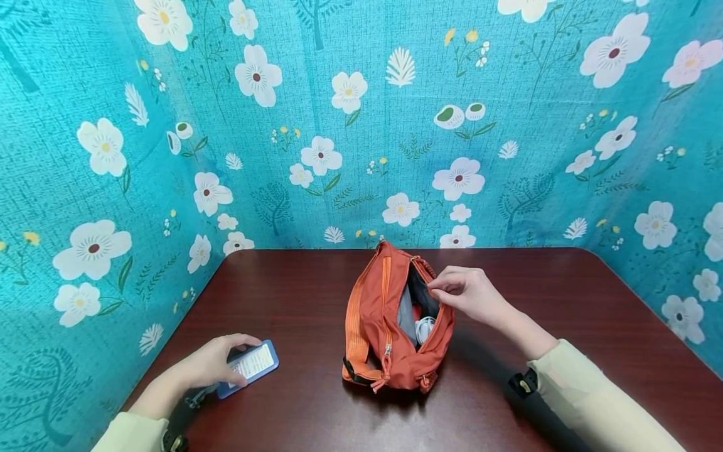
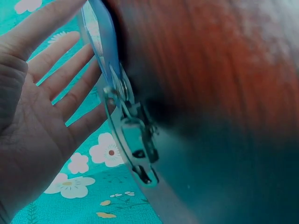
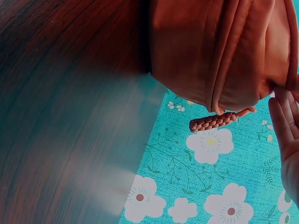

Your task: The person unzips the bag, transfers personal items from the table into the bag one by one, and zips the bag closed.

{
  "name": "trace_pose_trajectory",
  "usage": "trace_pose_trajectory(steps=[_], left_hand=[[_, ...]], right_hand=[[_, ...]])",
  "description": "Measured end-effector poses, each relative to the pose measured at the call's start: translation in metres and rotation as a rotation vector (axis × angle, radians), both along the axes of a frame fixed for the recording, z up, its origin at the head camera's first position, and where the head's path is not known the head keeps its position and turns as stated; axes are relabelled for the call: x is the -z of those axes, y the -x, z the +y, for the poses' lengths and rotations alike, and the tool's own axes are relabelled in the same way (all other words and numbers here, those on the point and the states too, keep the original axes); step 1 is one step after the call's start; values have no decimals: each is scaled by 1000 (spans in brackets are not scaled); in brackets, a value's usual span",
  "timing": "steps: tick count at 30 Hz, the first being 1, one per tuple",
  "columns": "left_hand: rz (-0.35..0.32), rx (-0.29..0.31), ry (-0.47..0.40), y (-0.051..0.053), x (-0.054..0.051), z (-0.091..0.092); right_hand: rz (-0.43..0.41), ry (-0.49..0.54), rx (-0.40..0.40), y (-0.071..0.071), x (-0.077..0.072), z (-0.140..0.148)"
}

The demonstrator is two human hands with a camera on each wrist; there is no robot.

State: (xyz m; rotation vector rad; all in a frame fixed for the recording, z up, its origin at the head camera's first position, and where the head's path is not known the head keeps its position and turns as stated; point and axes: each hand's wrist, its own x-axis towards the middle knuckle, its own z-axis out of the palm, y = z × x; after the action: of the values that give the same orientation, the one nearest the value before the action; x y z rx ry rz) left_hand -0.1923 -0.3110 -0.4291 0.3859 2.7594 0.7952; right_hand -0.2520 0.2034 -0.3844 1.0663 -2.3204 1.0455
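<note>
On the left of the table lies a blue badge holder [image 1: 248,367] with a white printed card and a metal clip [image 2: 135,140] on its end. My left hand [image 1: 211,362] grips it by its edges, thumb on the near side and fingers on the far side. An orange-red waist bag [image 1: 390,314] stands unzipped in the middle, its grey lining showing. Between finger and thumb, my right hand [image 1: 465,292] pinches the right rim of the opening. Inside the bag sit a coiled white cable [image 1: 423,329] and something red, partly hidden.
The dark wooden table [image 1: 299,402] reaches back to a turquoise flowered cloth [image 1: 350,125], which hangs behind and along both sides. An orange strap [image 1: 354,326] with a black buckle lies along the bag's left side. A braided zipper pull [image 3: 212,122] hangs from the bag.
</note>
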Motion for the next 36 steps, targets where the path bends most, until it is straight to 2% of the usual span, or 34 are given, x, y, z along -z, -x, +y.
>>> trace_pose_trajectory(steps=[9, 18, 30, 36], left_hand=[[-2, -5, 5, 2, -1, 4], [21, -20, 77, 5, -3, 12], [25, 44, -52, 14, -15, 14], [29, 120, -110, 16, -23, 16]], right_hand=[[-6, -7, 15, 0, 0, 1], [-32, -1, 21, -3, -1, 1], [-24, 0, 11, -2, -1, 2], [-15, 0, 11, -1, 0, 2]])
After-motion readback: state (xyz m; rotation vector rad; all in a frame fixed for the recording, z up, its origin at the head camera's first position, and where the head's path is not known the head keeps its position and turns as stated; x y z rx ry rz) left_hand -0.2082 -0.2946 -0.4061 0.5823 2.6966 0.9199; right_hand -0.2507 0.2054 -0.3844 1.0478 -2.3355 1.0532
